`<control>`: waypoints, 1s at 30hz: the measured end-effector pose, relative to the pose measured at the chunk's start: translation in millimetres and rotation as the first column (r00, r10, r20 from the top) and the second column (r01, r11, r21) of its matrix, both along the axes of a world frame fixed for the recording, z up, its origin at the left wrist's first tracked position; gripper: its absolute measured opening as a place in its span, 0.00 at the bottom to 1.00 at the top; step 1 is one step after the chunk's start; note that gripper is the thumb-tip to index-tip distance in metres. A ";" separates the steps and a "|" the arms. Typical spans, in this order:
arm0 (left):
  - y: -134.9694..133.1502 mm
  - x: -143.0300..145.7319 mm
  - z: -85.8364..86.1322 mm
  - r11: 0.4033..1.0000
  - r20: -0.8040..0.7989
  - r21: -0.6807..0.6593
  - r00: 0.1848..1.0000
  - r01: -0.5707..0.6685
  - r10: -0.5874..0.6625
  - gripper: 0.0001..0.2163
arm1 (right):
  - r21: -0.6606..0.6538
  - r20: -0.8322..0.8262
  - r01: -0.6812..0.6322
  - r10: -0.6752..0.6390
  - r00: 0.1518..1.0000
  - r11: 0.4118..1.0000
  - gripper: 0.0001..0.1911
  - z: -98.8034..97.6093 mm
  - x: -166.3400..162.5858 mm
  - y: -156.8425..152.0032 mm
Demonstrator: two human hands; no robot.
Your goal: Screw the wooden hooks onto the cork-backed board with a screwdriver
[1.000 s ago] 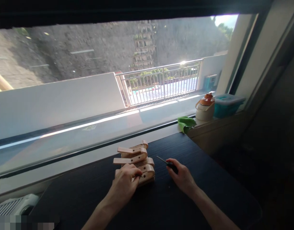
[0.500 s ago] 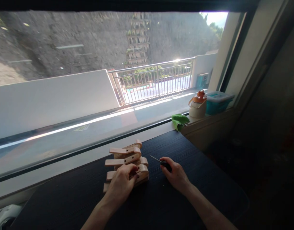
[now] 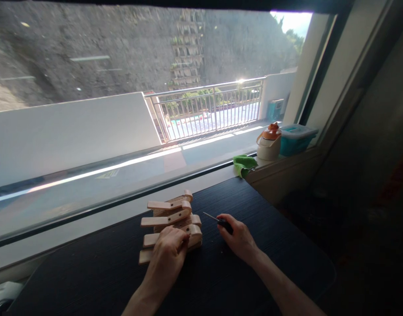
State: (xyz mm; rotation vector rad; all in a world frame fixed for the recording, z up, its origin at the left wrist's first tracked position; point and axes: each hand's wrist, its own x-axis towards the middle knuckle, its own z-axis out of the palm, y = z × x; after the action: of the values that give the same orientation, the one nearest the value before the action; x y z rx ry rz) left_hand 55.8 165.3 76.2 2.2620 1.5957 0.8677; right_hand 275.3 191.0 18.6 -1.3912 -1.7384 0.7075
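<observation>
A wooden rack [image 3: 162,220] with several pale, curled-end slats or hooks lies on the dark table; small dark holes or screw heads dot the slats. My left hand [image 3: 170,248] rests over its near part, fingers bent and pinched together near a curled end. Whatever sits between those fingertips is too small or hidden to make out. To the right of the rack, my right hand [image 3: 237,237] is closed around the black handle of a screwdriver [image 3: 225,224]. Its thin metal shaft points up and left toward the rack, apart from it.
The black table [image 3: 99,272] meets a window sill. On the sill are a green cloth [image 3: 244,165], a cream bottle with an orange lid [image 3: 269,144] and a teal lidded box [image 3: 296,140]. A white object [image 3: 5,293] shows at lower left. Beyond the glass stands a railing [image 3: 214,109].
The view has shifted slightly. My left fingers have curled in closer at the rack's curled end; my right hand keeps the screwdriver in nearly the same place.
</observation>
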 end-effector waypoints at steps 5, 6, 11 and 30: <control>-0.5 -1.8 -9.7 0.999 0.015 0.051 1.000 -0.006 0.005 0.05 | 0.004 -0.005 -0.004 0.004 1.000 1.000 0.16 -0.9 1.1 0.8; -0.9 -2.5 -11.9 0.998 0.020 0.059 1.000 -0.015 0.014 0.05 | 0.005 -0.006 -0.005 0.005 1.000 1.000 0.16 -0.8 1.3 0.8; -3.7 -3.0 -17.9 0.995 0.026 0.061 0.997 -0.077 0.075 0.05 | 0.000 -0.009 -0.010 0.010 1.000 1.000 0.16 1.5 0.6 -0.9; -3.3 4.4 -16.1 0.991 0.001 0.026 0.991 -0.134 0.134 0.06 | 0.094 0.344 -0.294 0.246 0.906 0.951 0.13 109.7 13.5 -32.7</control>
State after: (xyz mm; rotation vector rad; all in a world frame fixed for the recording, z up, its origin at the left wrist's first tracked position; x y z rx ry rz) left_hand 60.2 161.9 60.1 2.1923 1.7632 0.9254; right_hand 288.8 158.3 128.3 -1.2309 -2.2324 0.4998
